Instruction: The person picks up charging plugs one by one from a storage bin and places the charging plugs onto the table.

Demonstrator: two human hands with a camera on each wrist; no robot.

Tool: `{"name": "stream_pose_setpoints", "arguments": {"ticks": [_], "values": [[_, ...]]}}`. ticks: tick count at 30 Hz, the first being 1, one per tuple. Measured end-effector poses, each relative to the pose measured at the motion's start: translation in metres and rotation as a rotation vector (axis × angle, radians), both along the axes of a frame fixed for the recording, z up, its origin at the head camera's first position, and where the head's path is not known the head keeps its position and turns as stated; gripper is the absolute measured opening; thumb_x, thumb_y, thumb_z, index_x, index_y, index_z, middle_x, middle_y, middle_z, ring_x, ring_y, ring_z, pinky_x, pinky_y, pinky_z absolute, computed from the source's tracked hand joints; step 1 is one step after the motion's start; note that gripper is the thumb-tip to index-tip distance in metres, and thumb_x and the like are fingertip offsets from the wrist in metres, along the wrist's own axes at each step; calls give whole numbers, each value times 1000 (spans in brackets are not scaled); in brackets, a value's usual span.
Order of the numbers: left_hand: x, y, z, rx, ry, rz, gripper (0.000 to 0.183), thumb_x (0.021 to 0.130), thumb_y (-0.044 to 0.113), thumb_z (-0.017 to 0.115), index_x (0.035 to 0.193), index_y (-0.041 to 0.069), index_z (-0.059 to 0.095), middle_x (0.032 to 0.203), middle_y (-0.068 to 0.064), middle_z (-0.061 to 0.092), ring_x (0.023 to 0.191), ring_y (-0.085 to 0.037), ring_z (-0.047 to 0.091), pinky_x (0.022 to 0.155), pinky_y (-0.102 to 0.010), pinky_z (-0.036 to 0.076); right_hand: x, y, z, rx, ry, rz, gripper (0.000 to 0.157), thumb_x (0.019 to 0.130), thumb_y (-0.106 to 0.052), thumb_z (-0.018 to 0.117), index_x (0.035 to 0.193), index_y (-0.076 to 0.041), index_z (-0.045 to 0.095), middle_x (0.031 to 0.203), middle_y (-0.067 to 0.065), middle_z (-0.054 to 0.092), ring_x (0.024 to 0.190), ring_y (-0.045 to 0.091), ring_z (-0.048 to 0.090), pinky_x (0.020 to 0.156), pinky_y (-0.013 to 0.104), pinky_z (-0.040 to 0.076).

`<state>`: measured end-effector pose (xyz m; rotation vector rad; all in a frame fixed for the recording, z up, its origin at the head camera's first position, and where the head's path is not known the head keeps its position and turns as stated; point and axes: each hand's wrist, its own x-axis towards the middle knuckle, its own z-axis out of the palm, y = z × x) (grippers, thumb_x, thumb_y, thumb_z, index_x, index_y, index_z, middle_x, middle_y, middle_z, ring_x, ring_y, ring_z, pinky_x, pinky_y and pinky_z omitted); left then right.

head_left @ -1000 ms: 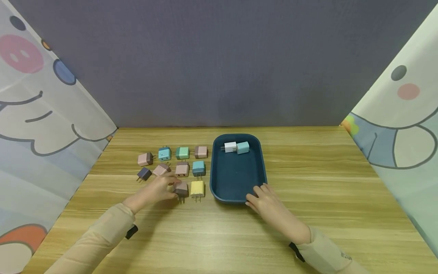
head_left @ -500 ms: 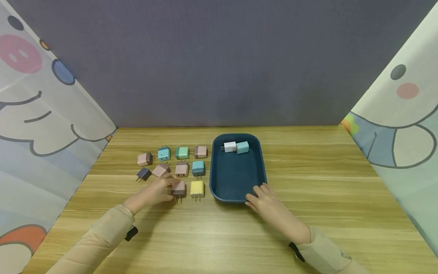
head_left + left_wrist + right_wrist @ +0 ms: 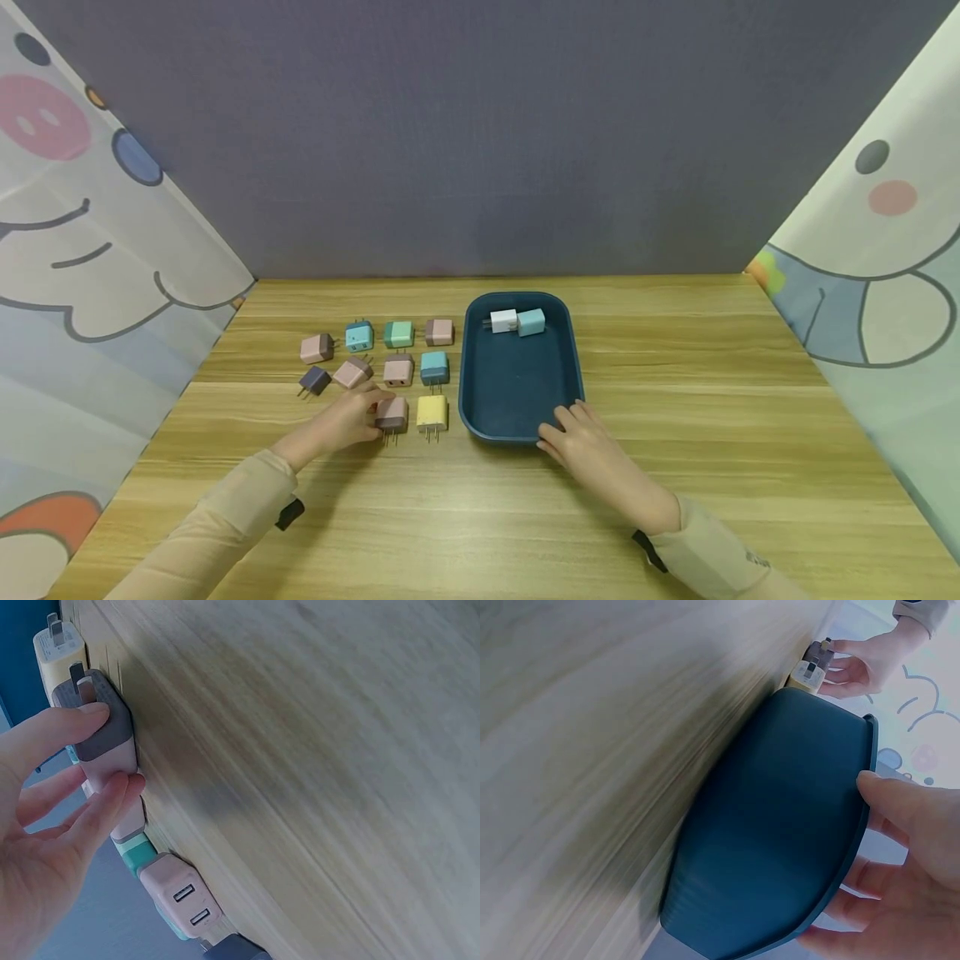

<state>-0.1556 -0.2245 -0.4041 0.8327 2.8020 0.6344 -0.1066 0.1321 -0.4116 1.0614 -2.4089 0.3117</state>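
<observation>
My left hand (image 3: 351, 419) pinches a pink and brown plug charger (image 3: 392, 414) by its sides, prongs pointing toward me. In the left wrist view the thumb lies on the charger's dark prong end (image 3: 111, 724) and the fingertips on its pink body. Right beside it on the table is a yellow charger (image 3: 432, 412). My right hand (image 3: 581, 437) holds the near right corner of a dark blue tray (image 3: 519, 438), thumb over the rim in the right wrist view. Inside the tray, at the far end, lie a white charger (image 3: 504, 321) and a light blue charger (image 3: 532, 322).
Behind my left hand sit several more chargers, among them a green one (image 3: 399, 334), a blue one (image 3: 435, 367), a pink one (image 3: 439, 332) and a small dark one (image 3: 315, 381). The wooden table (image 3: 712, 400) ends at a grey back panel (image 3: 495, 167), with printed cloths on both sides.
The pink and brown charger has shifted slightly left beside the yellow one, with my left hand still on it. My right hand has stayed on the tray.
</observation>
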Motion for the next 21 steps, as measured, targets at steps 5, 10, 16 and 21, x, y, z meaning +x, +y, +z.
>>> {"name": "stream_pose_setpoints", "arguments": {"ticks": [5,10,16,21], "values": [[1,2,0,-40,26,-11,54,63,-5,72,112,-10,52,100,-19,53,72,-15,52,59,-22,47,0,1,-1,-5,-5,12,12,77,-19,67,75,-11,58,70,3,46,69,20,51,78,46,46],[3,6,9,-96,11,-15,61,62,-2,74,117,-10,48,105,-23,51,78,-23,54,65,-31,50,-1,1,-1,-5,-4,20,11,79,-20,64,76,-11,58,71,3,46,69,20,51,78,46,46],[-1,12,33,-149,-115,16,60,63,-5,69,119,-8,48,113,-28,48,75,-23,53,62,-30,48,-1,2,-1,-8,-6,24,20,89,-26,52,76,-11,58,71,3,46,70,20,51,78,46,46],[-7,18,53,-215,-219,34,48,76,1,63,121,-5,48,119,-23,50,83,-24,58,70,-34,48,-1,2,-1,-14,-8,25,25,91,-28,48,76,-11,59,71,3,46,70,20,52,78,47,46]]}}
